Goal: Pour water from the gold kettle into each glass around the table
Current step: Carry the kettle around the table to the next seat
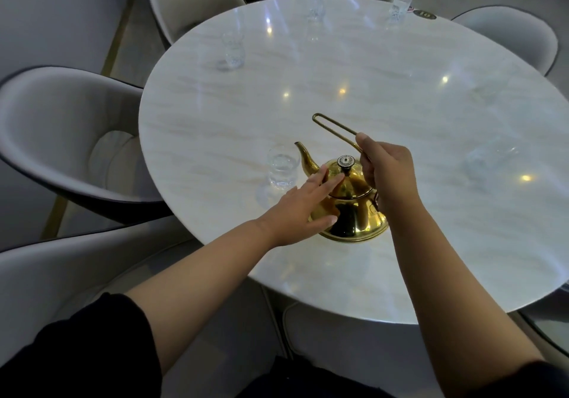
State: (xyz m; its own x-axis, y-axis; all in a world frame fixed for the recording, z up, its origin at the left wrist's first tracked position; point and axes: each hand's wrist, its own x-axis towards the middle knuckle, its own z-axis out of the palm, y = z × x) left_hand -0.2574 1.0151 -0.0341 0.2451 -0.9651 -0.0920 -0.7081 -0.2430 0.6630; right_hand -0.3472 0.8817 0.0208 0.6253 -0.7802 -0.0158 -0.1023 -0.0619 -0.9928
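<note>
Gold kettle (354, 213) stands upright on the white marble desk (385, 68), near the front edge and between the two arms.

At the left of it is the nearest glass (282, 168). The spout (303, 154) points left and away, with its tip just beside the rim of this glass but not over it. The long axis of the kettle, from spout to back, therefore runs from far-left to near-right, and in my judgement the pour needs only a lift and a tilt along this same line. Whether this glass already holds water I cannot tell.

The left grip (295, 209) is wide. Its fingers are straight and lie on the lid, close to the dark knob (345, 162), and the thumb rests against the round body. It is the hand nearer to the glass, but it holds nothing; it seems only to steady the lid.

The right grip (388, 173) is narrow and pinches the thin wire handle (335, 131), which rises up and away from the hand. This grip lies right of the kettle, on the side opposite the spout, so it would do the carrying.

Counted: one kettle. Four glasses are clear: the nearest, one at far left (233, 49), and two at the far edge (317, 5) (400, 5). Two pale shapes at the right (489, 159) (489, 89) may be glasses as well, but they are too blurred to be sure.
</note>
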